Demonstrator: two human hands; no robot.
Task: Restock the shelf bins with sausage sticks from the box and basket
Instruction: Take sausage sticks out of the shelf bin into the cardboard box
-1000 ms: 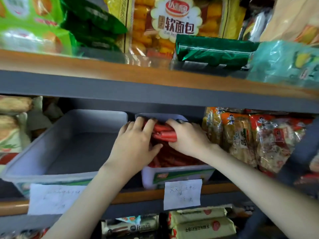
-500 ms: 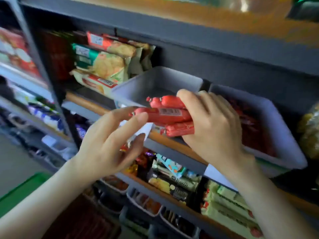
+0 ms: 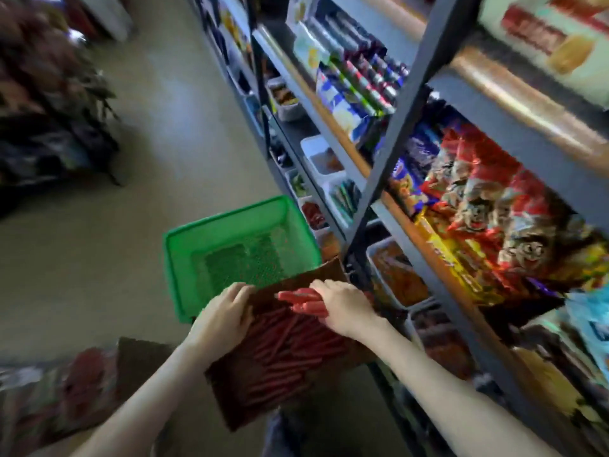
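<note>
Grey steel shelf (image 3: 390, 153), crammed with snack packs (image 3: 478, 199) and white bins (image 3: 308, 144), fills the right side. Beside it on the floor (image 3: 99, 258) sits a green basket (image 3: 230, 214), and just in front of that a brown cardboard box (image 3: 313, 275) full of red sausage sticks (image 3: 286, 351). The left hand (image 3: 224, 311) grips the box's left wall. The right hand (image 3: 342, 308) is clenched round a bundle (image 3: 300, 300) of sticks above the box's far end.

Our right hand (image 3: 342, 311) has carried its sausage sticks (image 3: 296, 296) down over the box (image 3: 316, 275); our left hand (image 3: 224, 315) now holds its 10 o'clock edge.
</note>
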